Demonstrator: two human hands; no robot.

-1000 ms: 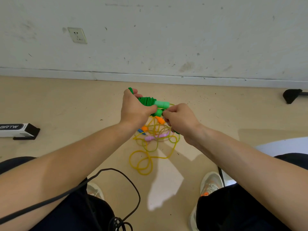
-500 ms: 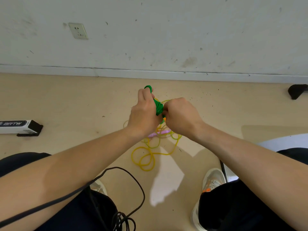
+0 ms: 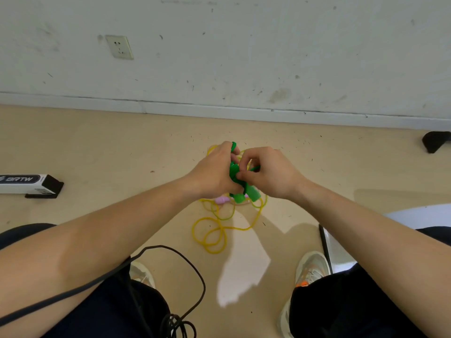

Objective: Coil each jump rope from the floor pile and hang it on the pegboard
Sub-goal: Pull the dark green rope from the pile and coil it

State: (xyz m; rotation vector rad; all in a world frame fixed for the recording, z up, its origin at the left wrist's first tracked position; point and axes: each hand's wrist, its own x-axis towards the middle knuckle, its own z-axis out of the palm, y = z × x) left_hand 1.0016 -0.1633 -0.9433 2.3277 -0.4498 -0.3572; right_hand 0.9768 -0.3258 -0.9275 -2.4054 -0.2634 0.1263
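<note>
The left hand (image 3: 214,172) and right hand (image 3: 267,174) both grip the bundled green jump rope (image 3: 253,194) above the floor (image 3: 122,154), seemingly finishing its coil; the yellow rope (image 3: 214,231) lies loose below, hanging not yet done.

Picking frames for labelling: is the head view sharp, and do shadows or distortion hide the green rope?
Head view: fairly sharp; the left hand and right hand, not shadow, cover most of the green rope; a bright patch lights the floor between the shoes; the lens bows the baseboard.

Btwn L hand (image 3: 213,172) & R hand (image 3: 269,174): coiled rope (image 3: 253,194), above floor pile (image 3: 222,200); box (image 3: 26,185) far left.
</note>
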